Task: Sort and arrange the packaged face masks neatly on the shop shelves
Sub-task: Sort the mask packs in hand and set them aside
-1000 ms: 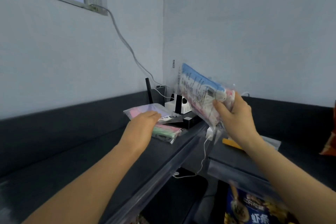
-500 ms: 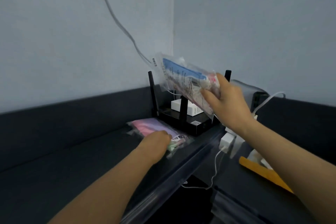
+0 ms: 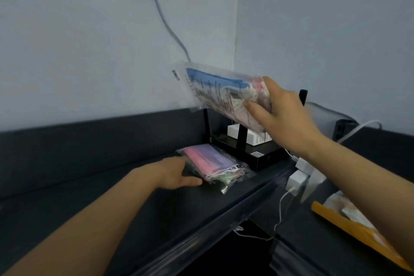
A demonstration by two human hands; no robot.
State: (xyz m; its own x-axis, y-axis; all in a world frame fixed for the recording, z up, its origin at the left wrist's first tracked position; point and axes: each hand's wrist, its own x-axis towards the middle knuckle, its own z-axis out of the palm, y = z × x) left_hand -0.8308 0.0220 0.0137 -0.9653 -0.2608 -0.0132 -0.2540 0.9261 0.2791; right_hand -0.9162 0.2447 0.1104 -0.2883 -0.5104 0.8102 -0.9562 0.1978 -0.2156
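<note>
Right hand holds 1 mask pack above the stack on the shelf.

The right fingers and thumb pinch the pack's near end, so it hangs tilted in the air over the router, probably ready to be laid flat on top. The left hand rests on the shelf with its fingers straight and its thumb and index touching the stack's left edge, likely to square it and stop it sliding. The stack, pink and purple masks in clear bags, lies flat just beside the router, near the shelf's front lip. I cannot tell how many bags it holds. The placing will need care around the router's 2 near antennas.
</note>
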